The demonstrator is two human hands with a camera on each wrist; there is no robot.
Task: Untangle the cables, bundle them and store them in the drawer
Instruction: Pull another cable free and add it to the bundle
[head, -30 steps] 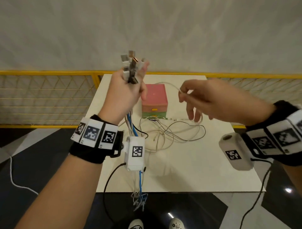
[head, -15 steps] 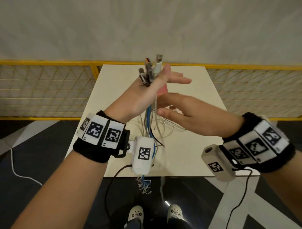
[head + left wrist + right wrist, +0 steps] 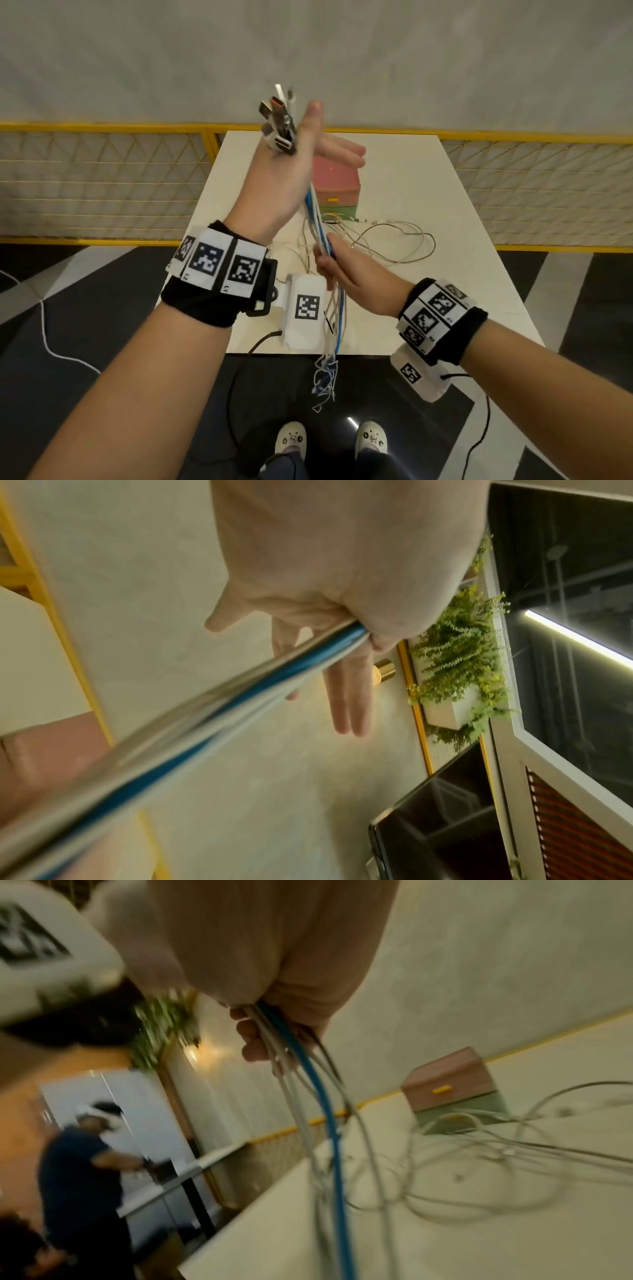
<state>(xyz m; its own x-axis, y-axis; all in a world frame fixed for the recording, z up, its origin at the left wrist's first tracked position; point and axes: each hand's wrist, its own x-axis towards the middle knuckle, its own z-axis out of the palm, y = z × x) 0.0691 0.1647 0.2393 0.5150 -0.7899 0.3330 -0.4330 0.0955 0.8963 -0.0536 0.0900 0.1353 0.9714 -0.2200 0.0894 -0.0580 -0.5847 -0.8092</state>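
1. Above the bench (image 3: pixel 428 192): left hand (image 3: pixel 287 178) raised, thumb pinning the cables (image 3: pixel 317 219) at their plugs, fingers straight.
2. Right hand (image 3: pixel 346 263) curled round the strands lower down.
3. Loose loops trail beside the drawer box (image 3: pixel 337 186).
4. Advice: slide the right grip downward slowly, keeping tension, easing snags.

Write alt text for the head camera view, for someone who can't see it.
Two bare hands hold a bundle of white and blue cables above a white table: the left hand raised with the plugs sticking up, the right hand gripping lower down. More cables lie loose beside a small pink and green drawer box.
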